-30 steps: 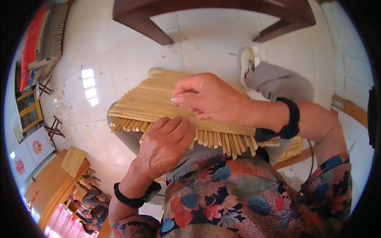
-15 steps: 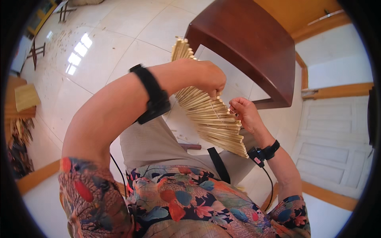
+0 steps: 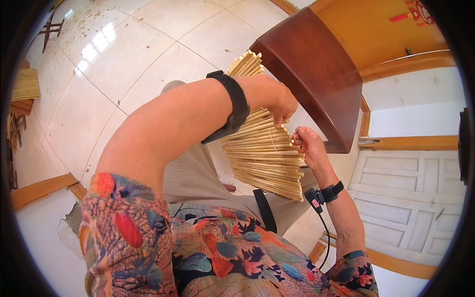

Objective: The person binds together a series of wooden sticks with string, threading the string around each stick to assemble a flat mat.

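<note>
A mat of pale straw-coloured stalks (image 3: 262,156), laid side by side, stands tilted above my lap. A thin light thread runs across the stalks near their right ends. My left hand (image 3: 279,104) reaches over the mat, its fingers bent down and closed at the stalk ends along the upper right edge. Just beyond that edge is my right hand (image 3: 309,143), thumb and forefinger pinched together with what looks like a thin strand by the fingertips. My left forearm hides the mat's middle.
A dark red-brown wooden piece of furniture (image 3: 316,69) stands right behind the mat. White panelled doors (image 3: 405,193) are on the right. Small debris (image 3: 94,24) is scattered over the tiled floor at upper left. A cable (image 3: 326,242) hangs from my right wrist strap.
The view has shifted, so the room appears displaced. Both hands stay close together at the mat's edge, and the mat looks slightly more upright. Neither hand has visibly let go.
</note>
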The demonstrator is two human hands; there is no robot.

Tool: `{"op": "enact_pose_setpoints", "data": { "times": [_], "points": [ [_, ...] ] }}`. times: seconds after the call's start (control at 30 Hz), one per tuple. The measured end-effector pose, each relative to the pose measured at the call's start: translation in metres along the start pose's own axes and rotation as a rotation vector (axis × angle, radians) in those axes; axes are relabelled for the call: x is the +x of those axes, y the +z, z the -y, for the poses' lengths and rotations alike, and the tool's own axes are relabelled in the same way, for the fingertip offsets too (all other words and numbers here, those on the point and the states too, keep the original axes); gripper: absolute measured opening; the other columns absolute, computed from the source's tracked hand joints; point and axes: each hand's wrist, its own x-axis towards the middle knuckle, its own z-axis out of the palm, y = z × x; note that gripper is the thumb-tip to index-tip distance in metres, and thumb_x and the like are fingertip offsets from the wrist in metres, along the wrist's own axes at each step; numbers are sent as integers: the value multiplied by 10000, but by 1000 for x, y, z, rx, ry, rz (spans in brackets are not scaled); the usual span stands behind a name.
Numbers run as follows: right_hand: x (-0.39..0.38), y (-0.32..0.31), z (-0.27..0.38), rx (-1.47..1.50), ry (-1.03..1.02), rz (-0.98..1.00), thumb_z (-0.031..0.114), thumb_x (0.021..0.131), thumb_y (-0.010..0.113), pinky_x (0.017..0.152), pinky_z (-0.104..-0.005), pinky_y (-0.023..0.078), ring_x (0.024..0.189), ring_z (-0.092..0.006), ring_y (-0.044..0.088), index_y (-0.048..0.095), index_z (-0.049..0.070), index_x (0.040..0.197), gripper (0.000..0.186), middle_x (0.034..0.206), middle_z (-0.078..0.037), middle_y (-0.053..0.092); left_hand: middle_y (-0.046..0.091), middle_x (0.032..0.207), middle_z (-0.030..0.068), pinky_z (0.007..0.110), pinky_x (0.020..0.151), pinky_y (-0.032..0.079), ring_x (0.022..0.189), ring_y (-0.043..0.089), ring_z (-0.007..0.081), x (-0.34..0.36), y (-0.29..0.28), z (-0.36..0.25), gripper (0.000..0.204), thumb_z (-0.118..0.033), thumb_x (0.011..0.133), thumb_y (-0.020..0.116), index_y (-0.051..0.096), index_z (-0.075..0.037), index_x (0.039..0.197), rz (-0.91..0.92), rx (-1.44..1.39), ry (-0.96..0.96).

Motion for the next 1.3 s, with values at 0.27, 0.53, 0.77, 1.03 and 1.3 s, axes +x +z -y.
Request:
{"op": "enact_pose_setpoints", "data": {
  "times": [0.27,0.53,0.77,1.03,1.3],
  "points": [
    [16,4,19,254,-111,100,180,1019,540,857,-437,593,731,-158,638,560,56,1001,127,770,-19,597,716,805,58,400,696,516,789,674,272,-23,7,-8,230,-332,773,720,760,-154,913,-109,-48,16],
    [39,30,20,347,-111,188,195,1010,568,647,-309,525,642,-115,536,558,67,1037,131,718,17,519,675,719,70,415,683,508,744,671,288,-38,18,-14,219,-326,754,744,699,-112,768,-178,83,9],
    [36,55,35,266,122,295,188,1007,563,482,-216,310,532,-51,342,557,65,1003,124,702,40,453,642,772,16,368,754,472,792,648,222,-54,29,-32,230,-311,725,780,651,-127,772,-212,177,-1],
    [21,63,46,349,206,260,176,997,578,468,-209,292,545,-41,321,587,25,1021,153,717,35,443,599,777,25,351,705,470,760,603,227,-61,22,-47,286,-214,602,779,590,-96,781,-305,76,33],
    [29,56,39,287,58,259,148,971,564,496,-233,399,570,-77,460,600,-13,926,170,698,3,521,571,790,40,339,709,461,777,594,209,-56,17,-42,298,-185,635,729,625,-43,876,-279,65,59]
  ]
}}
